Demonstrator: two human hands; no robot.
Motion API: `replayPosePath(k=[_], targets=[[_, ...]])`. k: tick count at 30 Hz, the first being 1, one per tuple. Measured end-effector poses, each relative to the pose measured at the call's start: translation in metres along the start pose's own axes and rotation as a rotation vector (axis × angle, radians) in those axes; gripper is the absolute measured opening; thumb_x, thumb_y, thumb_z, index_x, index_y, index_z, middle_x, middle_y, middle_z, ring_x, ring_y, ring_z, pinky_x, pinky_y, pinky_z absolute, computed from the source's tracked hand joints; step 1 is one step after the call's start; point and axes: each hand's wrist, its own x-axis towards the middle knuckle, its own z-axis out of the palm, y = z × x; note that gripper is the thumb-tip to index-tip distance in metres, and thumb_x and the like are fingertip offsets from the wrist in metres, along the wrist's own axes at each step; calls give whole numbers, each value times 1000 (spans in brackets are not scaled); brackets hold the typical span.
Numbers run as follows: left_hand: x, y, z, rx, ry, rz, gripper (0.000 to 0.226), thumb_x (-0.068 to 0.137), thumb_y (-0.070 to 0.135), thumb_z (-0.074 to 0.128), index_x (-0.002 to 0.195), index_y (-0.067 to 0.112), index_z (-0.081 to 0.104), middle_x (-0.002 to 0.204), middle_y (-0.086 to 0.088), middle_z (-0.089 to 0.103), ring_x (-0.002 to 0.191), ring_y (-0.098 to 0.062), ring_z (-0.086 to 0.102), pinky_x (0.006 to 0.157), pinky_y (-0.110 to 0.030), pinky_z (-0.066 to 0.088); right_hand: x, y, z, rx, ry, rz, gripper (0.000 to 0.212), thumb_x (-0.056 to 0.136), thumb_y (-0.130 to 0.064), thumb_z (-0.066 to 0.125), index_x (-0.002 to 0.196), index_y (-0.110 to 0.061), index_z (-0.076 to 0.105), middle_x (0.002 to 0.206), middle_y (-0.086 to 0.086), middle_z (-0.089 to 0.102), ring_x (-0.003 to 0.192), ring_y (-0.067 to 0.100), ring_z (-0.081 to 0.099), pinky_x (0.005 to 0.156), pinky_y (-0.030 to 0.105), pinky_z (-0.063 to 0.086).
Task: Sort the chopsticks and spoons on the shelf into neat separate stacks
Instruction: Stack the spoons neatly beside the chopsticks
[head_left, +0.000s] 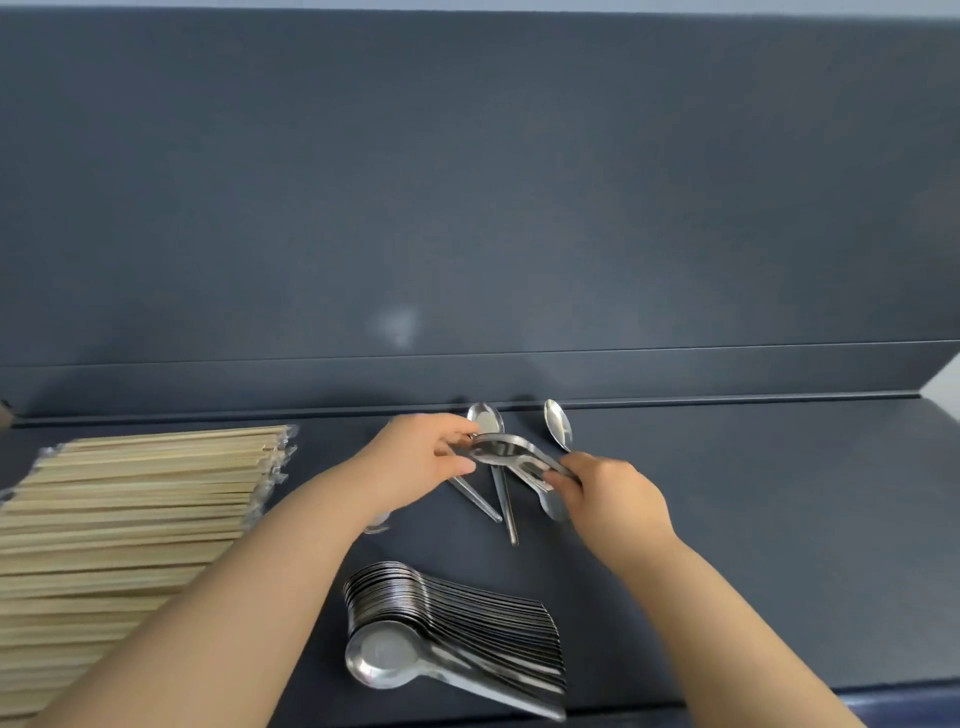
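A small nested bunch of steel spoons (511, 453) hangs just above the dark shelf (753, 519). My left hand (421, 457) pinches its bowl end and my right hand (605, 493) grips its handle end. Loose spoons lie under and behind it: one (488, 423) with its bowl toward the back wall, another (557, 423) further right, and a bowl (551, 506) peeking out by my right hand. A tall nested stack of spoons (457, 634) lies near the front edge. Wrapped wooden chopsticks (130, 519) form a wide stack at the left.
The shelf's dark back wall (467, 208) rises right behind the loose spoons. The shelf's front edge runs along the bottom, and a raised side panel (940, 374) closes the right end. A bit of another spoon (376, 525) shows under my left forearm.
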Motion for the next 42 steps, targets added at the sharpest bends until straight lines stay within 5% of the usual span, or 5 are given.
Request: replayPosePath(k=[5,18,28,37,42], targets=[[23,-1,2,195,108,75,29,93,12,52,118,20,65,110,2,64,99,-14,58,87,-22,42,-1,23,-7,94,24,199,38,93,-44,45,65,-19,43,67,0,54,68,26,50,55,28,36],[56,54,67,716,-252,442,22,90,31,54,108,27,65,107,4,62,108,-21,48,85,-34,35,-18,56,-26,391,93,469,40,94,-37,47,75,-2,53,61,4,51,56,21,42,53,28,34],[44,57,13,-36,398,8,4,90,23,54,89,20,52,84,6,63,77,-16,60,67,-28,42,-13,24,-44,690,168,295,14,92,-34,54,87,-20,55,61,-4,60,52,10,49,51,23,36],[10,54,-6,-1185,36,-36,44,84,-17,46,119,10,48,115,-16,61,106,-27,63,92,-40,52,17,-36,-31,636,37,134,18,90,-38,56,88,-20,51,65,-3,62,51,6,49,40,11,31],[-2,35,-14,-1222,166,-29,16,92,1,54,107,4,55,107,-16,67,101,-33,65,90,-44,52,21,-52,-28,466,-128,-79,17,90,-39,54,80,-27,49,65,-1,65,69,12,51,52,19,37]])
